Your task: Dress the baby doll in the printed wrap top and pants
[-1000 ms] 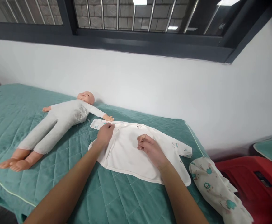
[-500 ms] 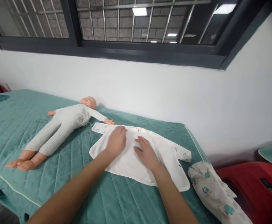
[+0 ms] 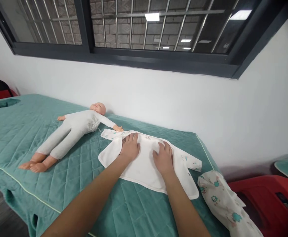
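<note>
A white baby shirt (image 3: 146, 168) lies spread open on a green quilted bed cover, inside upward, with its patterned sleeves stretched out to both sides. My left hand (image 3: 130, 147) rests flat on the left part of the shirt near the collar, fingers extended. On the right part lies my right hand (image 3: 163, 158), fingers spread and pressed to the cloth. Left of the shirt, a baby doll (image 3: 77, 126) in a white body lies on its back; its outstretched hand touches or nearly touches the left sleeve.
Patterned white cloth (image 3: 223, 200) hangs over the right end of the green bed cover (image 3: 67, 184). Beyond it stands a red plastic chair (image 3: 265, 194). A white wall (image 3: 158, 95) and a dark-framed window (image 3: 158, 61) run behind the bed.
My hands have moved slightly apart, and both now lie flatter on the shirt, near its front edges. The view has shifted a little to the left.
</note>
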Available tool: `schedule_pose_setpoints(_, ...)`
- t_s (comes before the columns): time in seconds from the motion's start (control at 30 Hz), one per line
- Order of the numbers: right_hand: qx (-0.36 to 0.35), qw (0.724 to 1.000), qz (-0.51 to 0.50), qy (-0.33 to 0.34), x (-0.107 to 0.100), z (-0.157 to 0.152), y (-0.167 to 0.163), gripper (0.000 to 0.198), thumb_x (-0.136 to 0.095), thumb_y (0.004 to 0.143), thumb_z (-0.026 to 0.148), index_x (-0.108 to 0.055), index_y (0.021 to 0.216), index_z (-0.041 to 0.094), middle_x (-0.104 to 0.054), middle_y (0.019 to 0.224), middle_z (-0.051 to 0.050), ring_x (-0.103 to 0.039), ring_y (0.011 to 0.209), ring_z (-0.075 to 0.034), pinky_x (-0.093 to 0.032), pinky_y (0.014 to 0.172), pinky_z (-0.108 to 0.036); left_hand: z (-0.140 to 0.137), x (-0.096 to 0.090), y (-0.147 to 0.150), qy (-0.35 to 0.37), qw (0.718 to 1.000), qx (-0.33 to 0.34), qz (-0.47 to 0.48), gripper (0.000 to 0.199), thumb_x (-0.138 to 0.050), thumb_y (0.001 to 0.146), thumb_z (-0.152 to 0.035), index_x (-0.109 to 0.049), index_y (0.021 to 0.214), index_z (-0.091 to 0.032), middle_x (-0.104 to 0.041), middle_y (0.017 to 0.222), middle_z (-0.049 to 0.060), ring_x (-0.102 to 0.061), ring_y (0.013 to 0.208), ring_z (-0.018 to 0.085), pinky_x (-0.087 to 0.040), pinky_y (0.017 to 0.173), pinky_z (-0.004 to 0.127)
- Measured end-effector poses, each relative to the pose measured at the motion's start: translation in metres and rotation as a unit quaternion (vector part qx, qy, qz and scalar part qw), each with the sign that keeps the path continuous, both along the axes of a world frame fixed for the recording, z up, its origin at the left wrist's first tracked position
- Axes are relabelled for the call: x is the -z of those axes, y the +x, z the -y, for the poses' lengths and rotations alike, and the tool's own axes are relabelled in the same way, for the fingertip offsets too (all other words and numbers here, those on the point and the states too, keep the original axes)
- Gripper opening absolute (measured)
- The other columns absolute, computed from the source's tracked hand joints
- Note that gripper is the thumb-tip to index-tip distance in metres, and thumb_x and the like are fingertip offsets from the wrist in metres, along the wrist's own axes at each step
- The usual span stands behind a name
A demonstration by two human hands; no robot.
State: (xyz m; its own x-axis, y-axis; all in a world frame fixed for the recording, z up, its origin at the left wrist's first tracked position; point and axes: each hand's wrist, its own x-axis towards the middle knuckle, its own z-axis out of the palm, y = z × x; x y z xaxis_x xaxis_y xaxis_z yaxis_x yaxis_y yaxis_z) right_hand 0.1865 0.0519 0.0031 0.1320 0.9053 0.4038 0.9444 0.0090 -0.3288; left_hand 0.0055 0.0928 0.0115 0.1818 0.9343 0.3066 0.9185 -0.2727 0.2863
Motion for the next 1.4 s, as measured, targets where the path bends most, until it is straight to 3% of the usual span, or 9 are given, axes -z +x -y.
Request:
schedule_pose_setpoints(0.27, 0.016, 0.999, 0.015, -0.040, -0.005, 0.003, -0.003, 0.054, -0.045, 0.089, 0.030, -0.047, 0.140, 0.012, -0.033, 0.152, -0.018, -0.037, 0.134, -0.036, -0.031, 0.111, -0.047, -0.008, 0.002, 0.004, -0.029, 0.999, -0.015, -0.006, 0.052, -0.037, 0.096, -0.033, -0.037, 0.146, -0.019, -0.045, 0.141, 0.017, -0.044, 0.128, 0.033, -0.037, 0.106, 0.052)
schedule_pose_setpoints(0.53, -0.007, 0.986, 0.066, -0.155, -0.005, -0.004, -0.009, 0.062, -0.028, 0.100, 0.042, -0.036, 0.150, 0.007, -0.035, 0.155, -0.022, -0.030, 0.143, -0.036, -0.021, 0.116, -0.051, -0.007, 0.006, 0.009, -0.051, 0.998, -0.009, -0.020, 0.055, -0.028, 0.098, -0.030, -0.041, 0.144, -0.001, -0.045, 0.146, 0.024, -0.042, 0.135, 0.034, -0.031, 0.113, 0.048)
schedule_pose_setpoints(0.7, -0.001, 0.981, 0.085, -0.174, -0.007, -0.001, -0.013, 0.066, -0.025, 0.101, 0.043, -0.029, 0.152, 0.002, -0.028, 0.157, -0.024, -0.026, 0.146, -0.036, -0.021, 0.117, -0.051, 0.010, 0.006, 0.013, -0.055, 0.998, -0.015, -0.033, 0.062, -0.026, 0.098, -0.032, -0.034, 0.146, 0.008, -0.033, 0.153, 0.029, -0.028, 0.146, 0.033, -0.021, 0.121, 0.045)
schedule_pose_setpoints(0.97, -0.081, 0.978, 0.109, -0.158, -0.006, 0.037, -0.039, 0.064, -0.028, 0.101, 0.042, -0.033, 0.150, 0.001, -0.024, 0.159, -0.022, -0.016, 0.150, -0.031, -0.017, 0.120, -0.047, 0.072, 0.004, 0.002, -0.075, 0.996, 0.039, -0.009, 0.063, -0.025, 0.099, -0.035, -0.036, 0.147, 0.003, -0.029, 0.157, 0.023, -0.024, 0.149, 0.030, -0.022, 0.123, 0.044)
schedule_pose_setpoints(1.07, -0.153, 0.973, 0.053, -0.165, -0.007, 0.060, -0.046, 0.061, -0.034, 0.099, 0.041, -0.037, 0.150, 0.007, -0.022, 0.161, -0.019, -0.014, 0.151, -0.028, -0.016, 0.121, -0.047, 0.107, -0.011, -0.031, -0.085, 0.987, 0.133, 0.025, 0.054, -0.028, 0.099, -0.028, -0.045, 0.145, -0.005, -0.037, 0.155, 0.018, -0.030, 0.147, 0.027, -0.026, 0.122, 0.045)
schedule_pose_setpoints(1.13, -0.216, 0.961, -0.019, -0.174, -0.015, 0.069, -0.049, 0.060, -0.040, 0.097, 0.042, -0.039, 0.149, 0.014, -0.019, 0.163, -0.014, -0.016, 0.151, -0.025, -0.020, 0.121, -0.045, 0.124, -0.030, -0.066, -0.109, 0.951, 0.279, 0.072, 0.051, -0.042, 0.096, -0.030, -0.046, 0.146, -0.019, -0.042, 0.154, 0.007, -0.038, 0.143, 0.022, -0.032, 0.120, 0.039)
schedule_pose_setpoints(1.2, -0.239, 0.953, -0.099, -0.160, -0.029, 0.067, -0.056, 0.058, -0.045, 0.094, 0.044, -0.042, 0.147, 0.021, -0.017, 0.164, -0.009, -0.020, 0.150, -0.023, -0.026, 0.120, -0.044, 0.132, -0.052, -0.107, -0.115, 0.930, 0.318, 0.142, 0.047, -0.043, 0.097, -0.034, -0.048, 0.144, -0.031, -0.047, 0.151, -0.001, -0.041, 0.141, 0.018, -0.033, 0.120, 0.036)
schedule_pose_setpoints(1.3, -0.225, 0.952, -0.177, -0.105, -0.056, 0.041, -0.084, 0.050, -0.047, 0.092, 0.043, -0.049, 0.139, 0.025, -0.029, 0.159, -0.006, -0.030, 0.146, -0.024, -0.035, 0.116, -0.043, 0.121, -0.075, -0.178, -0.041, 0.955, 0.163, 0.244, 0.039, -0.041, 0.098, -0.039, -0.060, 0.131, -0.031, -0.058, 0.141, 0.000, -0.051, 0.133, 0.019, -0.039, 0.116, 0.037)
schedule_pose_setpoints(1.4, -0.273, 0.940, -0.195, -0.066, -0.073, -0.010, -0.138, 0.047, -0.046, 0.093, 0.036, -0.047, 0.139, 0.027, -0.037, 0.153, -0.006, -0.039, 0.140, -0.023, -0.037, 0.114, -0.042, 0.091, -0.074, -0.256, 0.080, 0.972, -0.003, 0.220, 0.040, -0.044, 0.095, -0.041, -0.063, 0.127, -0.027, -0.058, 0.139, 0.003, -0.050, 0.133, 0.023, -0.037, 0.117, 0.042)
